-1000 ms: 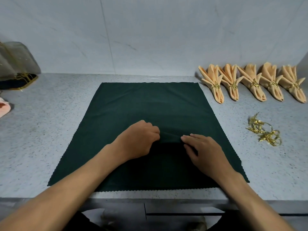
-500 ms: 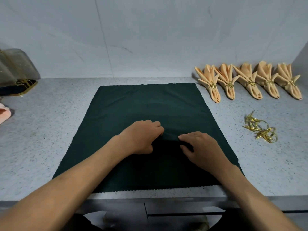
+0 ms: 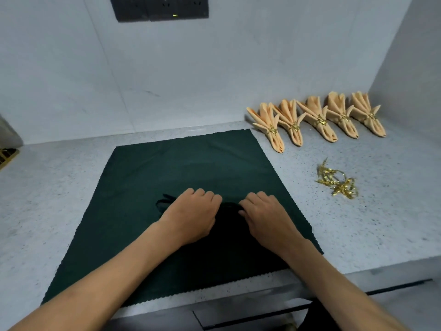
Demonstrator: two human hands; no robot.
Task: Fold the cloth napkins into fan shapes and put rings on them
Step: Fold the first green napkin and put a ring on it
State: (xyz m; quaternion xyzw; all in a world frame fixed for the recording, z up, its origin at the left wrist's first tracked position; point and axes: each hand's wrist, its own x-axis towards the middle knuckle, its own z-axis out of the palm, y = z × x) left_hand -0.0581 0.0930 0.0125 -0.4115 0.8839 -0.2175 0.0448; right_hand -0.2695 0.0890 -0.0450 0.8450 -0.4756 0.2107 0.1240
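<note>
Green napkin [image 3: 186, 168] pinched under both hands

A pale grey wall [image 3: 214, 75] runs behind the counter [image 3: 47, 187], smooth and faintly veined, with a thin seam slanting down its left part; a second wall [image 3: 410, 56] meets it at the right, making a corner; high on the back wall sits a dark socket panel [image 3: 162, 7] with a small green light; the counter is light speckled stone, its front edge [image 3: 238, 297] paler, with dark cabinet fronts [image 3: 250, 316] below; at the far left edge a dark, gold-rimmed object [image 3: 7, 156] shows only in part, too cut off to tell what it is; the light is soft and even, cool in tone, with weak shadows.
</note>
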